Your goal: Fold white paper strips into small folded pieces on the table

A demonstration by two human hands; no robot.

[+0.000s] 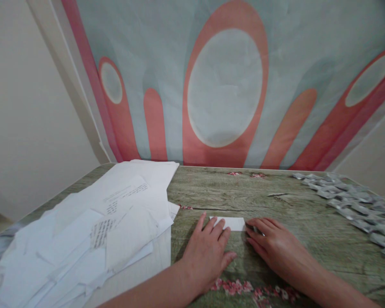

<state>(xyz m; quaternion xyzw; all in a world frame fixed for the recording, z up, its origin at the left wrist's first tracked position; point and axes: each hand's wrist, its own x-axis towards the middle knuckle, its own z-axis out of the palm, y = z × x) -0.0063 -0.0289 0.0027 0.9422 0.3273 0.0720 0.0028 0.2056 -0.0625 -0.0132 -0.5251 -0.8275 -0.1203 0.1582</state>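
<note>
A small white strip of paper (pixel 236 224) lies flat on the wood-patterned table, between my two hands. My left hand (pixel 208 248) rests open on it, fingers spread, with fingertips over the strip's left part. At the strip's right end is my right hand (pixel 272 239), its fingers bent and drawn together. A small dark, shiny bit shows between its thumb and forefinger, too little to name. The fingertips of that hand touch or nearly touch the paper's edge.
A large, loose pile of white papers (pixel 131 239), some printed, covers the table's left side. Several grey, folded, shiny pieces (pixel 356 205) lie in overlapping rows at the right. Behind the table (pixel 211 188) stands a wall with a red and grey-green patterned covering (pixel 167 64).
</note>
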